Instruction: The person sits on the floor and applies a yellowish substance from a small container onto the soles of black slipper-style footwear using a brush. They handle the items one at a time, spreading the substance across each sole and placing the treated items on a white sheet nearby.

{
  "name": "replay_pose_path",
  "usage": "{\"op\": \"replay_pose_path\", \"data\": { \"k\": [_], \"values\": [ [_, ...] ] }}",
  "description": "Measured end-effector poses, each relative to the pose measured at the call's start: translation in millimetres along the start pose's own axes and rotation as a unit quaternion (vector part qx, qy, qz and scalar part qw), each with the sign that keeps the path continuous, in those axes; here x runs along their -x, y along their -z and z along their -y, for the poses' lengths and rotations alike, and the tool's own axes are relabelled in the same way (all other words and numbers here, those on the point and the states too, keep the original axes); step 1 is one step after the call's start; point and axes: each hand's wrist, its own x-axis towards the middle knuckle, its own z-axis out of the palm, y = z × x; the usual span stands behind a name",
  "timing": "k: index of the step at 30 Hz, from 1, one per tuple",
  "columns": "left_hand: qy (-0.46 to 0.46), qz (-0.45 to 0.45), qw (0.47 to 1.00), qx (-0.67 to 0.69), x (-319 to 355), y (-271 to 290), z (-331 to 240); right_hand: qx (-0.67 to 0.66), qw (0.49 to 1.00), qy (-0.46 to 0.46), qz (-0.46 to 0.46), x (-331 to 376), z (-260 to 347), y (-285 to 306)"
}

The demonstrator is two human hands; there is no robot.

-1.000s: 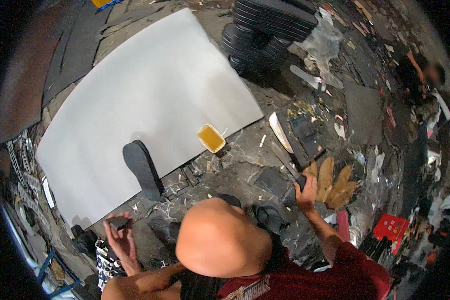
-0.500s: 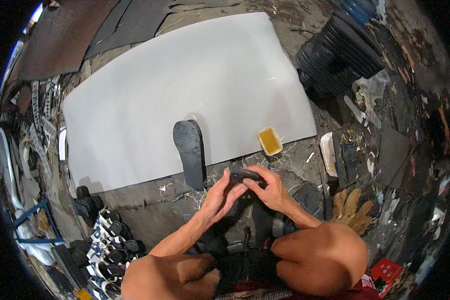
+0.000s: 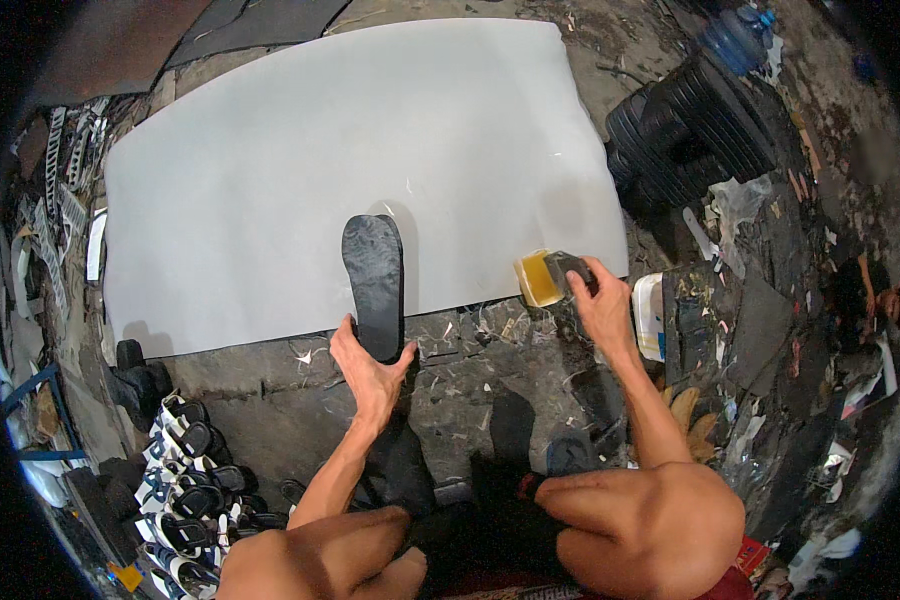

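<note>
A black shoe sole lies with its toe end on the white sheet and its heel end toward me, past the sheet's near edge. My left hand is at the heel, its thumb and fingers spread to either side; the hand looks open, not closed on the sole. Over to the right, my right hand grips a small dark pad between thumb and fingers. The pad is over the right side of a small tub of amber-yellow liquid; whether it touches the liquid is unclear.
Several black-and-white sandals are piled at lower left. Black ribbed tubs lie at upper right, near a blue plastic bottle. A white tray, a tan glove and scraps line the right side.
My hands have parted from around the dark pad. The right one has carried it to the tub; the left has moved over to the sole's heel. The view has shifted slightly.
</note>
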Motion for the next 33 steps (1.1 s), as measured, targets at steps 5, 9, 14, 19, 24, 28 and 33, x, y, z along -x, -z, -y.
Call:
{"op": "replay_pose_path", "data": {
  "k": [5,9,14,19,24,28,33],
  "values": [
    [-0.025,-0.007,0.999,-0.034,-4.0,-20.6,18.9,0.067,0.996,0.056,-0.025,5.0,-13.3,-32.3],
    [-0.02,-0.015,0.999,-0.042,-5.4,-19.8,26.0,0.095,0.994,0.05,-0.011,7.9,-8.2,-45.4],
    [-0.001,-0.03,0.999,-0.011,-5.1,-25.6,16.2,0.12,0.987,0.099,-0.026,7.7,-28.1,-61.7],
    [-0.014,-0.017,1.0,-0.011,-6.7,-16.8,16.9,-0.112,0.976,-0.185,-0.028,4.3,-36.8,-48.2],
    [-0.012,-0.002,1.0,0.01,-1.9,-21.3,14.9,-0.325,0.898,-0.296,0.019,31.7,-71.1,-25.7],
    [-0.016,0.008,1.0,0.015,6.2,-16.1,21.1,-0.345,0.86,-0.372,0.06,64.2,-71.1,-32.8],
    [-0.011,0.031,0.999,0.034,18.1,-16.8,23.0,-0.285,0.893,-0.339,0.077,61.8,-78.7,-25.7]
  ]
}}
